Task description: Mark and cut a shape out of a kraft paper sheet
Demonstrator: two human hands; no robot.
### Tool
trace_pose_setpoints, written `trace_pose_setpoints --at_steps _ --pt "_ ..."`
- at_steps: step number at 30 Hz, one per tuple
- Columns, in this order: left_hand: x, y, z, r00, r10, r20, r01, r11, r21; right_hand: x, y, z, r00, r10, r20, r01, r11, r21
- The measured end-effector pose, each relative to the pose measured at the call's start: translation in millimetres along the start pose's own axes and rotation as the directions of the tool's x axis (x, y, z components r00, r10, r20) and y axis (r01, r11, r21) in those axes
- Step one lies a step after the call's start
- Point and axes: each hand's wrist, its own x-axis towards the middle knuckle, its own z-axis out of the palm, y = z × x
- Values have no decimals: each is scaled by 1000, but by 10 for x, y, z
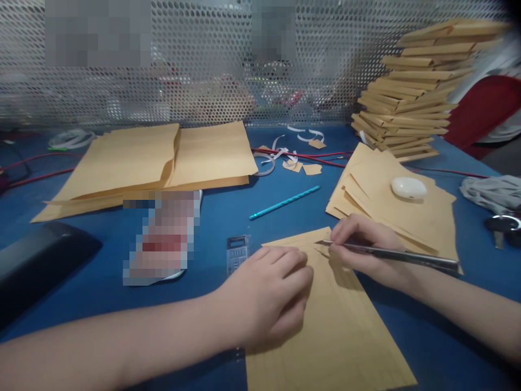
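Note:
A brown paper sheet [337, 331] lies on the blue table [220, 217] in front of me. My left hand [268, 293] rests on its left part, fingers curled and pressing it down. My right hand [362, 244] is closed on a long metal tool [399, 255], held like a pen, whose tip touches the folded top corner of the sheet. A small transparent ruler [238, 252] lies just left of the sheet.
Large brown sheets [154, 157] lie at the back left, a pile of cut sheets [402, 212] with a white oval object [408, 187] at right. Behind it stands a tall stack of folded envelopes [415, 92]. A teal pencil [285, 202], paper scraps [293, 163] and red cables [325, 158] lie mid-table.

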Motion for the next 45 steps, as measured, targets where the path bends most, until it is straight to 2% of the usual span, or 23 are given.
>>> trace_pose_setpoints --at_steps 4,8,14,27,32,45 --pt "-2 -10 17 999 17 -28 -16 1000 14 43 -103 1 989 77 -122 -79 997 -8" --pt "-13 -28 46 998 30 -60 -29 999 30 -20 -191 72 978 62 -200 -86 990 -116" --pt "-27 -39 71 996 36 -80 -34 999 27 -134 -182 201 993 -26 -115 -9 956 -293" --pt "-16 -22 65 999 10 -39 -10 1000 10 -110 -21 249 995 -25 -97 -4 957 -291" --pt "-15 -22 54 1000 8 -20 -8 1000 15 -100 -41 245 996 -36 -76 13 959 -284" --pt "-18 -24 59 998 24 -62 -24 1000 14 -107 -148 282 999 9 -51 -25 941 -336"
